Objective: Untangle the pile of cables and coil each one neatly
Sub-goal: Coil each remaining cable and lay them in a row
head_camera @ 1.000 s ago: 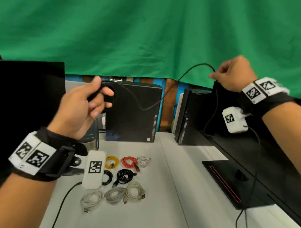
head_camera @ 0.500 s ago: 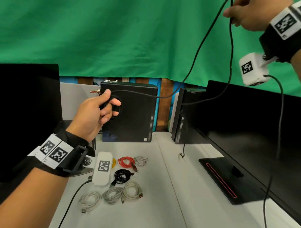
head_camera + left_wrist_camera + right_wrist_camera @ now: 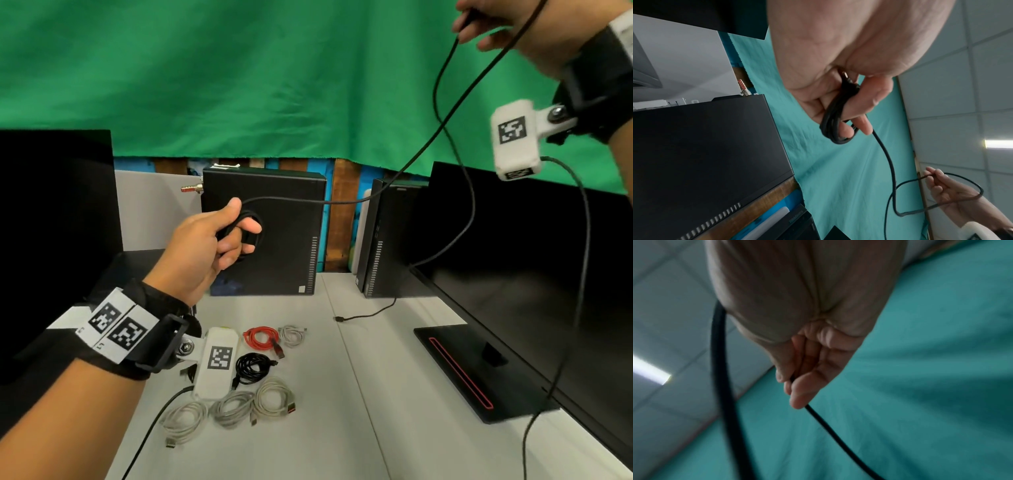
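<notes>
My left hand [image 3: 219, 240] [image 3: 842, 104] holds a small coil of the black cable [image 3: 251, 236] [image 3: 835, 123] in front of a black computer case, thumb and fingers curled round the loops. The cable [image 3: 404, 168] runs up and right to my right hand [image 3: 496, 24] [image 3: 797, 382], raised at the top right, which pinches it between thumb and fingers. From there it hangs down in a loop [image 3: 471, 205], and its free end [image 3: 339, 319] lies on the table. Several coiled cables lie on the table: red [image 3: 262, 337], black [image 3: 253, 366], white ones [image 3: 274, 399].
Two black computer cases [image 3: 274, 240] [image 3: 383, 240] stand at the back of the white table [image 3: 342, 428]. A monitor [image 3: 531, 260] on a black base [image 3: 472, 373] fills the right side; another dark screen [image 3: 54, 222] stands at left. A green curtain [image 3: 239, 75] hangs behind.
My right hand has risen up and to the right, drawing the black cable out longer. My left hand has lowered a little, still holding the coil. The cable's free end now lies on the table.
</notes>
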A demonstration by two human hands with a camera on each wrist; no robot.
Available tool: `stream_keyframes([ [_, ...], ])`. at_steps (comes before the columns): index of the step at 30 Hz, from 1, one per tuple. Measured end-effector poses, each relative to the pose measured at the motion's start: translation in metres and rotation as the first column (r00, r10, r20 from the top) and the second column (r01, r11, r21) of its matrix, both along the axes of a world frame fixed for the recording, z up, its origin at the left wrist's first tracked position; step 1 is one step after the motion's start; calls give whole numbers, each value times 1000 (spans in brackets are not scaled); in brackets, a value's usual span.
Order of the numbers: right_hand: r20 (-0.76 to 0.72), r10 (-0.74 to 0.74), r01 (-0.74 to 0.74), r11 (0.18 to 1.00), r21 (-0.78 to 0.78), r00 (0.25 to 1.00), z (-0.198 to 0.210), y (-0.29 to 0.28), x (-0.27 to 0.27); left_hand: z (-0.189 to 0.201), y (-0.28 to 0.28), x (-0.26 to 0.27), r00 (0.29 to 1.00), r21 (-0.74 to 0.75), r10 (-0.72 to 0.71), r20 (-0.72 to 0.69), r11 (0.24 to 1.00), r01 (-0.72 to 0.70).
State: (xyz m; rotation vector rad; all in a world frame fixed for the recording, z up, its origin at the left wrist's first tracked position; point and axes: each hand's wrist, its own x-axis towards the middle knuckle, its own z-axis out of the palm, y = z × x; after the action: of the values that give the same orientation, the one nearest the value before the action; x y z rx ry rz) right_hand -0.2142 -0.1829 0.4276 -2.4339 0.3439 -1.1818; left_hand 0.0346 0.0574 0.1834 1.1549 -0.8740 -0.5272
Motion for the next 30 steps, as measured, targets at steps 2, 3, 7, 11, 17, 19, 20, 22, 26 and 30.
stream_keyframes([
  [2,81,123,-136,975,178,989,-24,10,-1,-1,-1,-2,1000,2,-4,-2,1000,4],
  [3,60,157,-167,951,259,986,-40,12,0,-2,-1,-2,1000,4,-7,-3,1000,7],
  [7,-496,117,123,896,426,860,-121,5,5,-8,1,-2,1000,30,3,5,1000,-3],
  [11,-822,-103,459,865,204,560,-149,-15,-7,-10,0,4,1000,37,13,-18,999,-12],
  [17,-9,-136,133,953,273,991,-95,-23,-13,-15,-7,1,998,17,-17,-67,1000,18],
  [19,65,251,-251,842,477,966,-89,-5,-13,-18,-8,-2,998,24,-28,-64,999,30],
  [20,-10,355,-289,777,559,935,-92,2,-13,-19,-9,-3,998,30,-31,-60,999,32],
  [22,-328,330,-87,811,579,885,-102,6,-12,-21,-8,-5,998,43,-29,-52,999,31],
  [26,-674,-95,378,880,287,733,-126,-16,-9,-22,-7,-6,998,52,-17,-55,998,20],
  [30,-661,-124,415,858,304,740,-147,-27,-9,-23,-4,-4,998,60,9,-70,998,-4],
])
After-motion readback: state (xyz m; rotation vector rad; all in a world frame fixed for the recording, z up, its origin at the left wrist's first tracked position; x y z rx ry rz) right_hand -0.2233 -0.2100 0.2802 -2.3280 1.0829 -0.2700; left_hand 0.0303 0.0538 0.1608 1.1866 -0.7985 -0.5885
